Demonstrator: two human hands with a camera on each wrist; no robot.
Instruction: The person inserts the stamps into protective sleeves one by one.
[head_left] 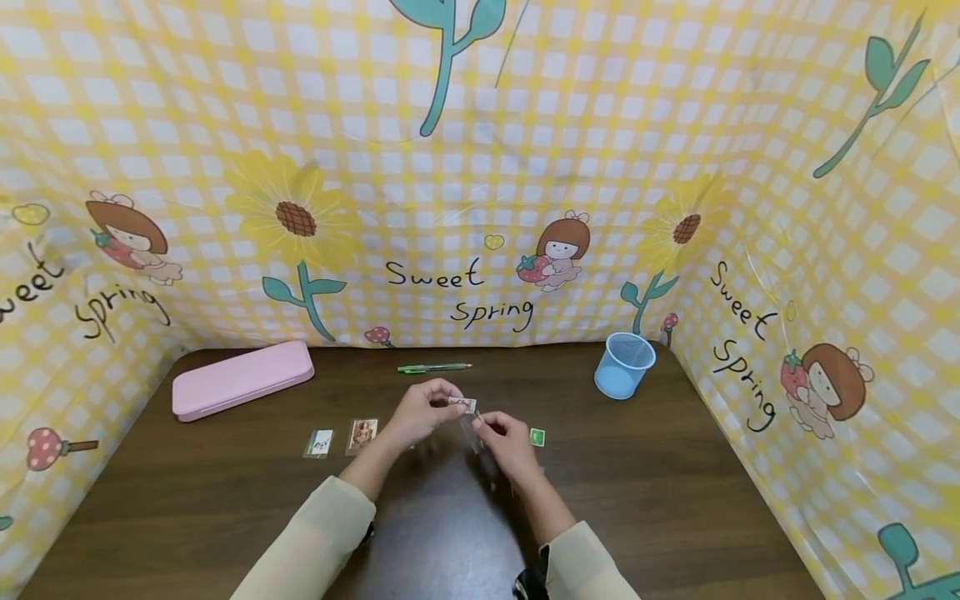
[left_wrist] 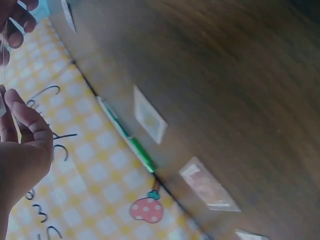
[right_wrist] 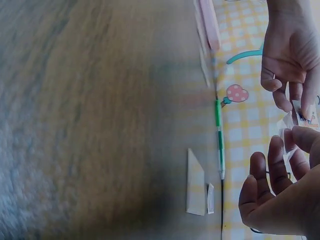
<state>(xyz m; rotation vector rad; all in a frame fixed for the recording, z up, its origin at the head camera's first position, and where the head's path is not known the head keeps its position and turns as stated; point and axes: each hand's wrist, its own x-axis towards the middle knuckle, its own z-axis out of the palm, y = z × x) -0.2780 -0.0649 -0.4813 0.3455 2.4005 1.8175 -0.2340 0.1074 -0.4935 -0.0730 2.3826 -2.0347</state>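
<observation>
Card (head_left: 468,406): small, printed, raised above the table (head_left: 660,500) in front of the person, at the upper end of a clear sleeve (right_wrist: 285,124). Whether any edge of it sits inside the sleeve cannot be told. Left hand (head_left: 420,412): thumb and fingers pinch the card. Right hand (head_left: 510,442): thumb and forefinger grip the clear sleeve just beside it; the other fingers are loosely bent. The two hands are near each other, roughly midway across the table.

Surroundings: to the left of the left hand lie a brown picture (head_left: 363,434) and, farther left, a pale picture (head_left: 321,442), each in a clear cover, near each other and apart. The left wrist view records a further pale slip (left_wrist: 150,116) lying near the pen (head_left: 435,367), its print blurred. A green stamp (head_left: 537,437) lies just beyond the right hand, to its right. The green pen lies crosswise near the back edge. A pink case (head_left: 243,379) occupies the back left; a blue cup (head_left: 625,365) stands upright at the back right, before a yellow checked cloth (head_left: 450,192)
</observation>
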